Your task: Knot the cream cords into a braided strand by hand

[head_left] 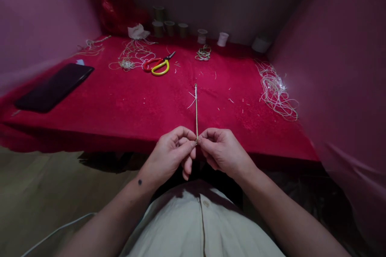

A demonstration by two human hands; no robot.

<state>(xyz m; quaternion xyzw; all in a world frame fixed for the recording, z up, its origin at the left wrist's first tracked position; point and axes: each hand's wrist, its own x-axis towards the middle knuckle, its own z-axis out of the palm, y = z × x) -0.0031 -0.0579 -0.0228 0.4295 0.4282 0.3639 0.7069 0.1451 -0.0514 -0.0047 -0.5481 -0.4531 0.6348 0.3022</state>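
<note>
A thin pale green cord (196, 116) runs straight from my fingertips away across the red cloth. Its far part is a whitish knotted braid with a small loop at the tip, and two short loose ends stick out to the left. My left hand (176, 148) pinches the near end between thumb and forefinger, the other fingers curled below. Right against it, my right hand (221, 146) pinches the same end from the other side. The fingertips hide the very end of the cord.
Red-and-yellow scissors (161, 65) lie behind, left of the cord. A dark phone (56, 86) rests at the left. Tangled thread (276, 90) lies at the right, another tangle (132, 56) at the left. Thread spools (183, 30) stand along the back. Small clippings dot the red cloth (144, 116).
</note>
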